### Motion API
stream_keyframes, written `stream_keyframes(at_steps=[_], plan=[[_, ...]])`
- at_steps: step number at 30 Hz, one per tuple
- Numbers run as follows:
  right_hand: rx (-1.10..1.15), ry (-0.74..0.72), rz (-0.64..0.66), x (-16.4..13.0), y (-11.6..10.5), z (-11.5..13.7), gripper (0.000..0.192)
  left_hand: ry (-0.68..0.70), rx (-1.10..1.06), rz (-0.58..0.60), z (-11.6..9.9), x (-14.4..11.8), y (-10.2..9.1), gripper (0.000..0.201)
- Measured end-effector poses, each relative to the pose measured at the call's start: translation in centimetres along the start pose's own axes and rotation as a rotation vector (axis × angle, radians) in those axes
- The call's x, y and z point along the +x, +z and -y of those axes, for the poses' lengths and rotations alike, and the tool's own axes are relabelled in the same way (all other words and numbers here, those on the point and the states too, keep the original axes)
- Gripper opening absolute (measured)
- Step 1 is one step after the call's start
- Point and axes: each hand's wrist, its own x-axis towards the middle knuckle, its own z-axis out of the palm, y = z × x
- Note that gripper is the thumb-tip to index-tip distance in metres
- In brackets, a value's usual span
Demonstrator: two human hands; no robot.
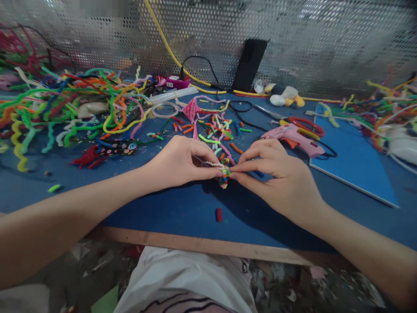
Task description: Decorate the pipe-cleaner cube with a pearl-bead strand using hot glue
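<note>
Precariously, the left hand (177, 163) and right hand (276, 174) pinch a small multicoloured fuzzy pipe-cleaner coil (224, 174) between fingertips, where any slackening could, I judge, unwind it.

Quick count on this blue surface (182, 208): two bare hands, the left hand (177, 163) and the right hand (280, 174), with one small multicoloured pipe-cleaner piece (224, 176) pinched between their fingers, plus one pink plastic glue gun (295, 138), one flat blue board (353, 158), one black upright rectangular block (249, 64) and one lone red stub of pipe cleaner (219, 214) near the front edge. There's also one pink folded fan-shaped piece (191, 109) and one clear ring of tape (161, 109). The long fuzzy pipe cleaners in the left-hand heap (65, 108) and the short cut bits (215, 128) are way too tangled to count, dozens at least.
</note>
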Motion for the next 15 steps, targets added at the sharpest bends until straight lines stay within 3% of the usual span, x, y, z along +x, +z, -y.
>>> stream_keyframes(at_steps=[9, 15], plan=[[-0.058, -0.019, 0.013, 0.2, -0.3, 0.1, 0.006, 0.016, -0.002, 0.002, -0.1, 0.2, 0.0, 0.012], [-0.064, 0.01, 0.113, 1.7, -1.3, 0.1, 0.004, -0.036, -0.021, -0.016, 0.1, 0.2, 0.1, 0.019]])
